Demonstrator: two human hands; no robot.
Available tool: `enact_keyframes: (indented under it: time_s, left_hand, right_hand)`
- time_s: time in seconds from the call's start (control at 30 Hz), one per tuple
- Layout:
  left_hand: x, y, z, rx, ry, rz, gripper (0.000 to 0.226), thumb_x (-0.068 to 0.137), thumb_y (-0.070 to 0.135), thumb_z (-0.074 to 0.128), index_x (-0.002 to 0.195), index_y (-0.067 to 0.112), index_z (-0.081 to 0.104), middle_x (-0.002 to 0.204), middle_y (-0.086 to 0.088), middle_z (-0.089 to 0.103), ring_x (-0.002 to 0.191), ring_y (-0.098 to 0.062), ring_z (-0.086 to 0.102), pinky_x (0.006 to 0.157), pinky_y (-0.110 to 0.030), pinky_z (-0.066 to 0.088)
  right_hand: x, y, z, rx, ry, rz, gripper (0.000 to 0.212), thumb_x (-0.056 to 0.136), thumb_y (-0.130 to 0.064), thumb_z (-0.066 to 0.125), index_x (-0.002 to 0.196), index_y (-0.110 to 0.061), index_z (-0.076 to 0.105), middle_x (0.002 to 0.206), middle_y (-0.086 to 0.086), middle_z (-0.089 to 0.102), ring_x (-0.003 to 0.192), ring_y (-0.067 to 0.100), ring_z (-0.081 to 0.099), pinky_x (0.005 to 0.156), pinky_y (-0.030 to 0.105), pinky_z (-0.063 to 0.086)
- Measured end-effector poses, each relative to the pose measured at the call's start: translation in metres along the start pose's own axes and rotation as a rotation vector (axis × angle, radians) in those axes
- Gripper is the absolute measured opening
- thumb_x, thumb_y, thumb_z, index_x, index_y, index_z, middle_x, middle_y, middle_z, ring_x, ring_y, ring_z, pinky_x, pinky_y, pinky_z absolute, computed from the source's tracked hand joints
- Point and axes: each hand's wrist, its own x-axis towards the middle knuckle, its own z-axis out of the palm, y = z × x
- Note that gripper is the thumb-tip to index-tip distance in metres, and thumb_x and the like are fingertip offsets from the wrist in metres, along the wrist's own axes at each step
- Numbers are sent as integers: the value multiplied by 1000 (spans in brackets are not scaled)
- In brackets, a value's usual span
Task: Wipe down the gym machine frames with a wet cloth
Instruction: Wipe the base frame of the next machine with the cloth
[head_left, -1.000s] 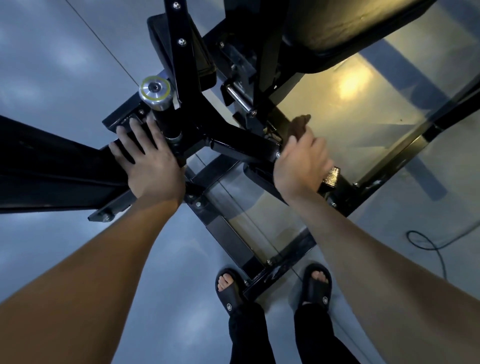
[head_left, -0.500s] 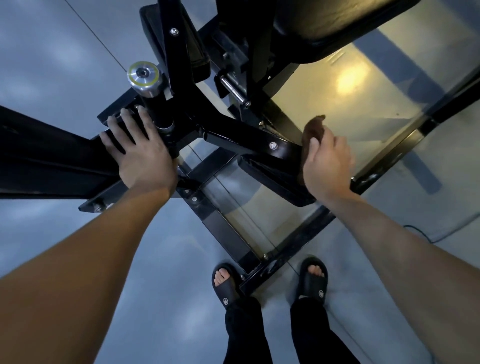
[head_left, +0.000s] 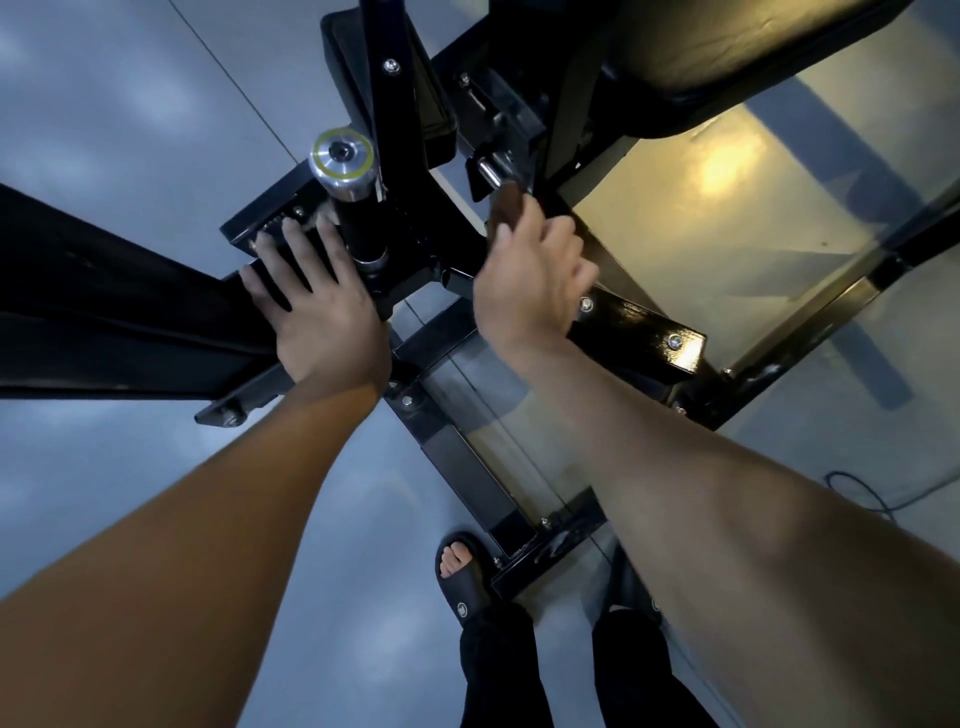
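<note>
The right hand (head_left: 530, 280), gripping the brown cloth (head_left: 508, 205), is sliding back up the black frame bar (head_left: 639, 325) toward the joint; the left hand (head_left: 317, 306) is staying flat, fingers spread, bracing nearby.

Brown cloth (head_left: 508, 207) on black machine frame (head_left: 631, 325)

Cloth bunched against the glossy bolted frame's upper bars, beside a chrome pin (head_left: 488, 170).

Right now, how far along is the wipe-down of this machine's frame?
Looks done: the bolted frame bar beside the right hand has a wet-looking shine. In hand: that hand grips the brown cloth against the frame's central junction, while the left hand rests flat on the frame. Left: the lower floor rails look dull, so probably unwiped, though I can't be sure.
</note>
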Motion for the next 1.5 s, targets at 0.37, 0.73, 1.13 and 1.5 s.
enact_keyframes:
  time_s: [0.37, 0.73, 1.13, 1.5]
  left_hand:
    - [0, -1, -3, 3, -61, -13, 114, 89, 52, 73, 162, 6, -3, 168, -26, 6, 154, -49, 5, 124, -64, 6]
    - [-35, 16, -23, -221, -38, -84, 110, 86, 46, 71, 162, 5, 3, 169, -22, 5, 157, -39, 0, 125, -60, 0]
    - [-206, 106, -88, -1556, -785, -76, 48, 101, 18, 61, 144, 36, 48, 134, 9, 62, 116, -6, 63, 87, -21, 56]
    - [-198, 146, -82, -1687, -750, -339, 31, 94, 33, 72, 123, 25, 63, 112, 4, 76, 104, -12, 72, 96, -32, 56]
  right_hand:
    - [-4, 119, -46, -39, -115, -75, 45, 109, -30, 38, 151, -15, 44, 125, 12, 53, 106, 25, 52, 95, 40, 32]
    - [-46, 208, -108, 714, -212, 686, 35, 111, -34, 35, 136, -20, 55, 128, 12, 62, 118, 33, 61, 105, 48, 51]
    - [-96, 179, -157, 1518, -581, 954, 25, 112, -19, 38, 124, -20, 60, 83, 2, 76, 73, 16, 75, 69, 35, 61]
    - [-115, 198, -150, 1077, -695, 952, 49, 100, -36, 66, 143, -19, 51, 131, 12, 67, 112, 25, 71, 94, 41, 59]
